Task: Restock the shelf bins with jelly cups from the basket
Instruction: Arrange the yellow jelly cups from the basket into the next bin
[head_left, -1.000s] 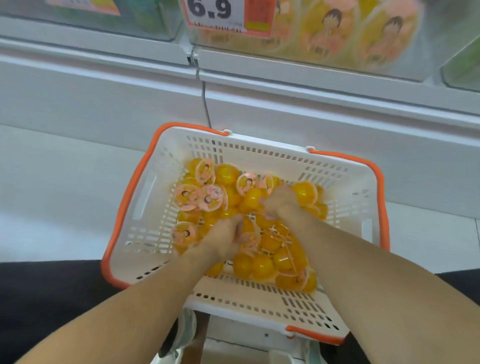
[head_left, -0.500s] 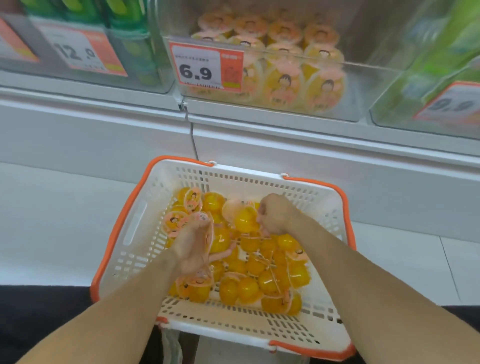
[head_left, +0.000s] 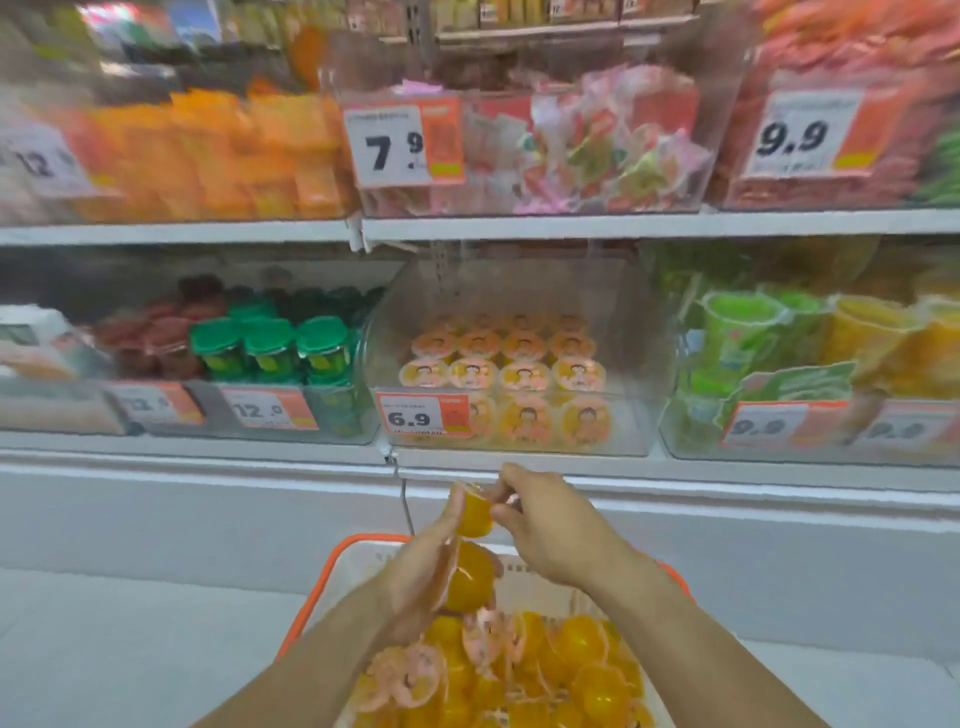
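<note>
Jelly cups (head_left: 470, 566), lifted out of the basket (head_left: 311, 597) since a moment ago, are being gripped by the left hand (head_left: 415, 582) and pinched by the right hand (head_left: 550, 525), below the half-filled bin (head_left: 639, 364).

Only one view is given, taken from a camera worn on the person's head. The shelves (head_left: 519, 228) are faced straight on and seen from close by. The basket (head_left: 358, 545) is seen from above at the bottom edge, very near.
</note>
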